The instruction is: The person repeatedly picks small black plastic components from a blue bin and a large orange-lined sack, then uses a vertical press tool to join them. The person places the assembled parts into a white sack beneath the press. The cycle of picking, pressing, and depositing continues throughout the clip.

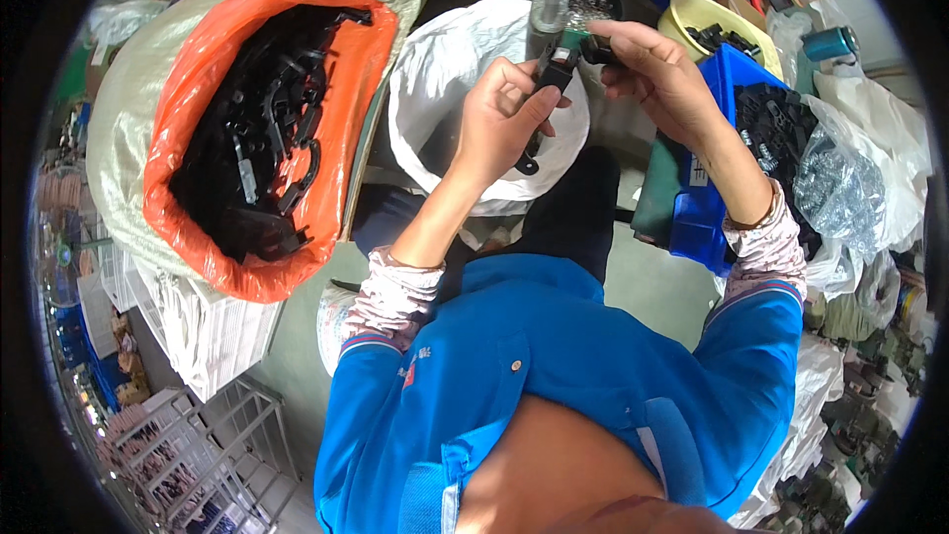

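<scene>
My left hand (507, 119) is closed around a long black plastic part (558, 72), whose upper end points away from me. Its lower end (528, 166) shows below my fingers. Close by on the right, my right hand (657, 74) pinches a small black piece (597, 49) between thumb and fingers. That piece is beside the upper end of the long part; I cannot tell whether they touch. Both hands are above a round container lined with a white bag (420, 89). Just beyond them stands a clear cylinder (551, 0) on a machine.
At left, an orange-lined sack (331, 168) holds many black parts (282, 114). On the right, a blue bin (702, 213) contains black pieces, with a clear bag of small metal parts (840, 188) beside it. A yellow basin (682, 15) and a dark tray of small parts (593, 2) sit farther back.
</scene>
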The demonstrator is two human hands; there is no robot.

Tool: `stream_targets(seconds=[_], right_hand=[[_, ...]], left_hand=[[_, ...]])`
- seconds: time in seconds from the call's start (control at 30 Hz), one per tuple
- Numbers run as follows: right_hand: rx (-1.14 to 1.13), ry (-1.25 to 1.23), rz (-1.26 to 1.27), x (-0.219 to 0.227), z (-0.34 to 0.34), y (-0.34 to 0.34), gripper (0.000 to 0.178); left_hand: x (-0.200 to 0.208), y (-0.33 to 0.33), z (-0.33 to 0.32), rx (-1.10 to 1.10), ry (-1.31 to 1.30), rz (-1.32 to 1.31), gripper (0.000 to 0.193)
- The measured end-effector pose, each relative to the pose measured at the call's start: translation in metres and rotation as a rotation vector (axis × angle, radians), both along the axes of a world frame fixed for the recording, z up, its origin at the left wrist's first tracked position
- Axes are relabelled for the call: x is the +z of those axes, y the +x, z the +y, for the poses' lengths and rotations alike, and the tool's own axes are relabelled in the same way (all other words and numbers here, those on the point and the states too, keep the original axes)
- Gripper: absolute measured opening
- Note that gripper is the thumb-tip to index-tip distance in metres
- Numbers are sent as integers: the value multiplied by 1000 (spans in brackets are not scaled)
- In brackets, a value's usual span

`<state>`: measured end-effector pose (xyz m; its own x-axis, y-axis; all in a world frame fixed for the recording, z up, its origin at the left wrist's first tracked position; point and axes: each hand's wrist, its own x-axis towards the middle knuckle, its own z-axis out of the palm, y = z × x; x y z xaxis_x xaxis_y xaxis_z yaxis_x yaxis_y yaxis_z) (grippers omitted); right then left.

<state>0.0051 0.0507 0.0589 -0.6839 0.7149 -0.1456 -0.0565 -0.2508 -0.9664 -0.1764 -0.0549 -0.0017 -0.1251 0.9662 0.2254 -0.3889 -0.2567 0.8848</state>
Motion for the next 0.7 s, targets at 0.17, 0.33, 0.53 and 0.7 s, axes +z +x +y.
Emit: stream_targets(seconds=[0.17, 0.33, 0.53, 0.7], right_hand=[[-10, 100, -26, 2, -5, -14, 28], [43, 264, -73, 3, -10, -17, 24], [22, 512, -203, 11, -12, -18, 19], [18, 617, -218, 14, -13, -19, 18]], left_hand=[[-3, -20, -12, 75, 58, 183, 20], [-9, -34, -14, 120, 62, 345, 20], [-4, -37, -12, 143, 122, 515, 19], [13, -39, -9, 208, 208, 709, 19]])
